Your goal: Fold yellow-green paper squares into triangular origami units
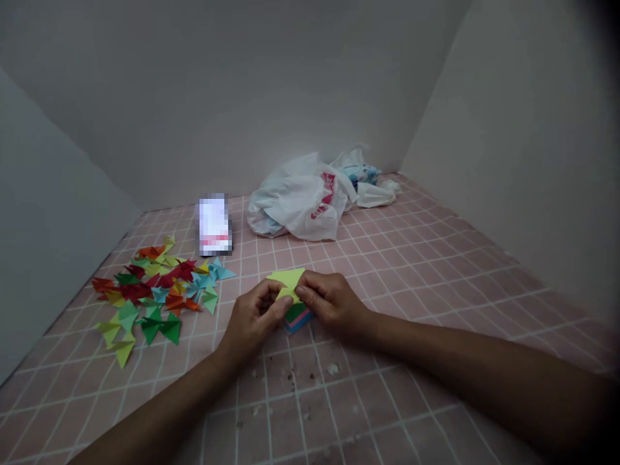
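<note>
A yellow-green paper sheet [289, 282] is pinched between both my hands over the pink tiled floor. My left hand [254, 318] grips its near left edge with curled fingers. My right hand [329, 302] presses its right side with thumb and fingers together. Under the hands lies a small stack of coloured paper squares [296, 318], partly hidden.
A scatter of several folded paper pieces [155, 290] in red, green, yellow and blue lies at the left. A small blurred white packet [214, 225] stands behind it. Crumpled white plastic bags [310, 197] sit by the back wall. Walls close in on three sides.
</note>
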The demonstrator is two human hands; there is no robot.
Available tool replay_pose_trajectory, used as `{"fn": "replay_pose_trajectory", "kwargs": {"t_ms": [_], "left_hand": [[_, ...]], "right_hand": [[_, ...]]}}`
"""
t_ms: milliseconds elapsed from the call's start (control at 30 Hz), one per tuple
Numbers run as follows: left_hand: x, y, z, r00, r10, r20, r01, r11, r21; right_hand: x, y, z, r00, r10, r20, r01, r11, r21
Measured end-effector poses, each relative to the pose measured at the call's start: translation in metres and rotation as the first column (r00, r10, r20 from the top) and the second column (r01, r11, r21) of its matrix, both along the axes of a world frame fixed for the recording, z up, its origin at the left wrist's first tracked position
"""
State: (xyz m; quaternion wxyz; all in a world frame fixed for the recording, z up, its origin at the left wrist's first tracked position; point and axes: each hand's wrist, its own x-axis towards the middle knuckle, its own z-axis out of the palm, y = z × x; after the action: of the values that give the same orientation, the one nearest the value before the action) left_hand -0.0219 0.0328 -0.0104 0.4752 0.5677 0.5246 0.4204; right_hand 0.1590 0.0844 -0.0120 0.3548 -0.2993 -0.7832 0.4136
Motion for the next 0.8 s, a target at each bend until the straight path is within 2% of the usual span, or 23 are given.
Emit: {"fn": "replay_pose_trajectory", "kwargs": {"t_ms": [133,233,333,433,533,800], "left_hand": [[0.0030,-0.0002,-0.0011,1.000,-0.011,-0.015,0.011,1.000,-0.024],[0.0040,-0.0006,-0.0021,0.998,0.011,0.060,-0.007,0.998,-0.066],[0.0036,0.0007,-0.0031,0.980,0.070,0.186,-0.046,0.990,-0.134],[0.0023,0.0028,-0.0059,0.949,0.123,0.290,-0.074,0.982,-0.174],[0.0016,0.0035,-0.0089,0.930,0.127,0.344,-0.068,0.982,-0.178],[0.0019,0.0026,-0.0070,0.932,0.122,0.342,-0.067,0.983,-0.169]], "right_hand": [[-0.0005,0.0002,-0.0034,0.998,0.050,0.023,-0.050,0.999,0.010],[-0.0004,0.0000,-0.0052,0.996,0.071,-0.058,-0.078,0.989,-0.124],[-0.0004,0.0014,-0.0069,0.981,0.086,-0.175,-0.134,0.948,-0.288],[-0.0017,0.0032,-0.0079,0.961,0.114,-0.251,-0.203,0.908,-0.366],[-0.0038,0.0038,-0.0078,0.958,0.115,-0.263,-0.212,0.901,-0.379],[-0.0048,0.0043,-0.0106,0.967,0.096,-0.236,-0.176,0.922,-0.346]]}}
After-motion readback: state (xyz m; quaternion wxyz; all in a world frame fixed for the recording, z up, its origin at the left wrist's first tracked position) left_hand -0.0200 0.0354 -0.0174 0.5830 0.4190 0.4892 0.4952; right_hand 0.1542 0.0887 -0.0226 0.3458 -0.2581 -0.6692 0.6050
